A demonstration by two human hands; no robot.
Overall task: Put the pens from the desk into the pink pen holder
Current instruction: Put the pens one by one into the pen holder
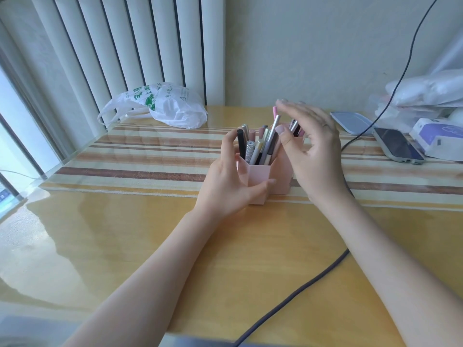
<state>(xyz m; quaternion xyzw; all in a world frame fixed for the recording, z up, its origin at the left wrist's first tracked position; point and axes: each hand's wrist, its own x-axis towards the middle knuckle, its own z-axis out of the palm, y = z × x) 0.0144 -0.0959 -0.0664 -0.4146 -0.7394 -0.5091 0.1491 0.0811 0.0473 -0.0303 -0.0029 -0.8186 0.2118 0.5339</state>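
**Head view: pens gathered in pink holder at centre of frame**

Head-camera footage showed a pink pen holder (pixel 260 176) standing at the middle of the frame on a glossy yellow surface (pixel 150 246), at the near edge of a striped runner (pixel 150 156) that crossed the surface from left to right. Pens (pixel 260 149) in black, silver, grey and pink stood upright or leaning in the holder's front compartment, with more in a taller compartment behind it, partly hidden.

The left hand (pixel 225 186) gripped the holder from the left side, its thumb curled across the front wall and its fingers reaching up beside a black pen (pixel 241 145). The right hand (pixel 310 149) hung above the holder's right side, fingers spread and relaxed, the thumb touching or just beside a silver pen (pixel 272 132); whether it pinched anything could not be told.

A white plastic bag (pixel 172 106) with green print lay at the upper left of the surface, before vertical blinds (pixel 125 46). At the upper right lay a pale blue tray (pixel 350 121), a dark phone (pixel 398 146) face up, and a white and purple box (pixel 438 139), with clear plastic wrapping (pixel 426 88) piled behind them. A dark cable (pixel 300 291) ran from the bottom centre of the frame, passed under the right forearm, and climbed the wall at the upper right.
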